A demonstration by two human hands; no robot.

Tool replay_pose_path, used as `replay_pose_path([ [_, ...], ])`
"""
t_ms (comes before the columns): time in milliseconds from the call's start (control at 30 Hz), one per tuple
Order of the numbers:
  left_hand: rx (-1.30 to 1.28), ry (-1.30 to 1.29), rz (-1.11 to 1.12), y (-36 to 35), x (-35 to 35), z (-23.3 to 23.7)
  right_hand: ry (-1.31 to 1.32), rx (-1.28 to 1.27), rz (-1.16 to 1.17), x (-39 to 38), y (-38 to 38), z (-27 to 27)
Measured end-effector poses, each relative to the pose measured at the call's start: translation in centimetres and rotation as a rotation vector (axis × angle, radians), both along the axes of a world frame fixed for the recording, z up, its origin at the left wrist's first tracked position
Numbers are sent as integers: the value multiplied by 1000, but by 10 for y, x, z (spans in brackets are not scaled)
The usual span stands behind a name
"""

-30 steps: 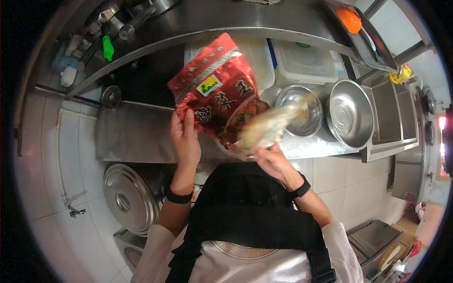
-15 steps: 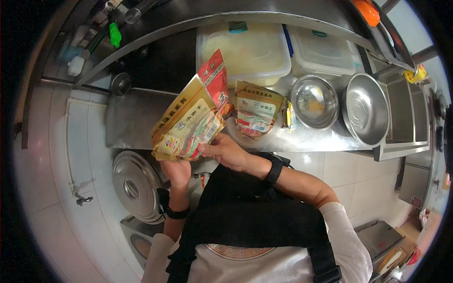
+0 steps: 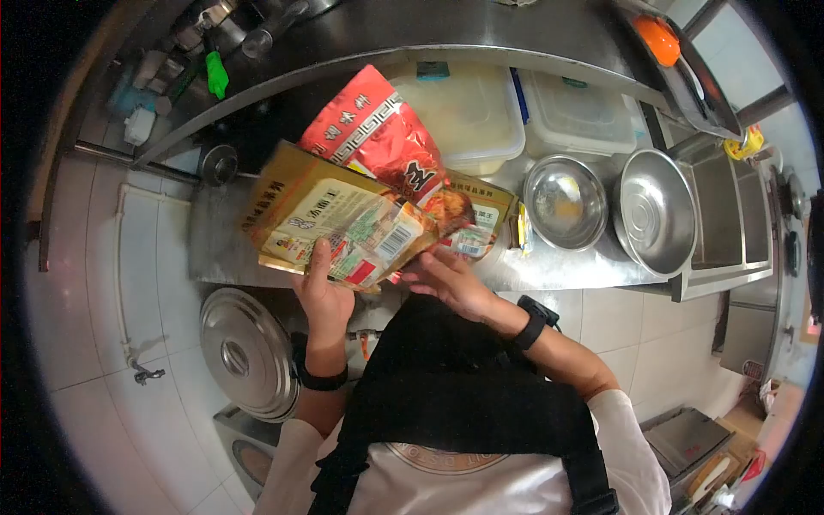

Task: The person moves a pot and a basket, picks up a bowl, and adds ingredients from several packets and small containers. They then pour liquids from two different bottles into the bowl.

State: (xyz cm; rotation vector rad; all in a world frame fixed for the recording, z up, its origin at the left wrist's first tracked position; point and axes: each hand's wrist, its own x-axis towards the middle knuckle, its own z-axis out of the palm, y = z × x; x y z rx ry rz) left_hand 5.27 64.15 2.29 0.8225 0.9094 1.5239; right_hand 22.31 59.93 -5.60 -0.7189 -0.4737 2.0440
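My left hand point(image 3: 326, 292) is closed on a gold seasoning pouch point(image 3: 343, 225), its thumb lying across the printed front. Partly behind that pouch a red food pouch point(image 3: 386, 142) with a picture of meat sticks up and to the right. At the lower edge of the pouches is my right hand point(image 3: 451, 287), with curled fingers that seem to grip the red pouch's bottom; its fingertips are partly hidden. Beyond them, another gold pouch point(image 3: 487, 219) stands on the steel counter, partly covered by the red one.
Two lidded plastic tubs point(image 3: 472, 112) point(image 3: 575, 116) stand at the back of the counter point(image 3: 549, 268). To the right are a small steel bowl point(image 3: 541, 206), a larger basin point(image 3: 657, 215) and a sink point(image 3: 730, 206). A lidded steel pot point(image 3: 249, 356) is at lower left. A shelf point(image 3: 481, 30) overhangs the back.
The red pouch has come further out from behind the gold pouch and shows more of its front. My right hand has shifted right, its thumb off the gold pouch; my left thumb now presses the gold front.
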Motion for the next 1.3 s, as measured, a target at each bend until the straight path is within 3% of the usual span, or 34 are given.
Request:
replay_pose_path([
  [33, -19, -79, -38, 2, 0, 0, 138, -95, -94, 4, -2, 3],
  [167, -124, -218, -109, 0, 11, -8, 289, 96, -118, 14, -8, 10],
  [300, -124, -180, -224, -5, 20, -3, 221, 139, -282, 25, -18, 12],
  [400, -69, -96, -508, -9, 22, -8, 282, 52, -366, 38, -24, 20],
  [500, -25, -102, -572, -10, 22, -8, 133, 69, -627, 57, -25, 15],
  [567, 14, -5, -529, -7, 10, -11, 234, 94, -648, 93, -39, 14],
  [633, -69, 134, -502, -2, -8, -10, 3, 49, -879, 133, -52, 17],
  [667, -194, 182, -476, 3, -18, -7, -11, 128, -844, 157, -65, 23],
  [767, -160, 355, -421, 27, -48, -32, -340, 231, -1063, 212, -95, 35],
  [900, -193, 442, -369, 54, -64, -80, -840, 103, -1027, 235, -110, 61],
  [1033, -210, 408, -345, 83, -64, -123, -1345, 207, -981, 238, -106, 56],
  [1100, -177, 627, -306, 97, -68, -140, -1394, 225, -957, 233, -102, 56],
  [1300, -140, 603, -222, 114, -73, -167, -1670, 227, -970, 222, -93, 39],
])
